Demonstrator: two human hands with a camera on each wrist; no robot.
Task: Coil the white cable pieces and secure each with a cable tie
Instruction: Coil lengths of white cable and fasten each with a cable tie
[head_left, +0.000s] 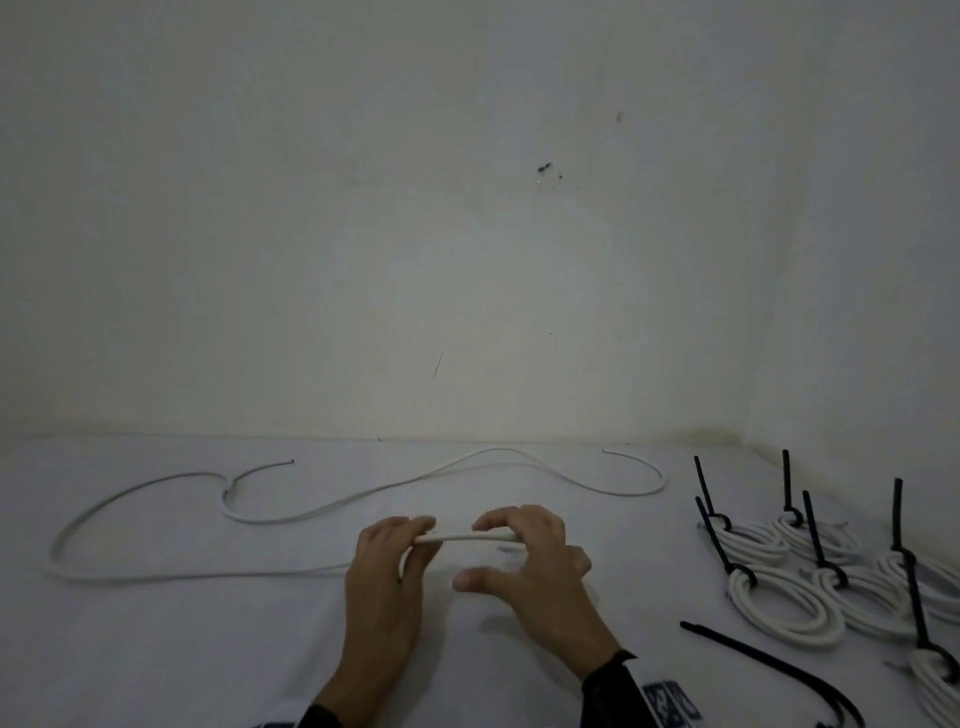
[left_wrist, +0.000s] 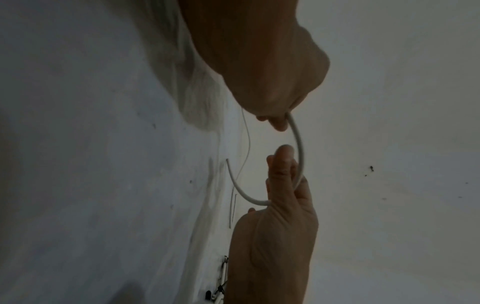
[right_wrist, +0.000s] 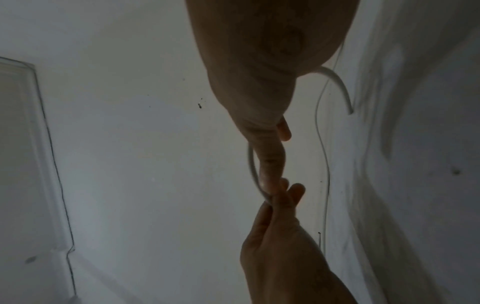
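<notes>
- Both hands work just above the white-covered table (head_left: 208, 649), nearest the head camera: the left hand (head_left: 387, 566) pinches the white cable (head_left: 467, 538) between thumb and fingertips, and the right hand (head_left: 530, 556) curls its fingers over the same short stretch, thumb spread out below and free.
- Between the two hands the cable runs nearly straight and is lifted off the table; its long tail trails left in a wide loop and back along the far edge near the wall.
- Judged from this, the first turn of a new coil is being formed, so the left pinch should hold the end fixed while the right hand feeds the slack round.
- Turns will sit best if matched to the finished coils (head_left: 779, 603) lying at the right, each cinched with a black cable tie (head_left: 719, 540).
- Stiff cable will likely spring open, so a grip must stay on the crossing until a tie is on.
- One loose black cable tie (head_left: 769, 667) lies just right of the right wrist, within easy reach.
</notes>
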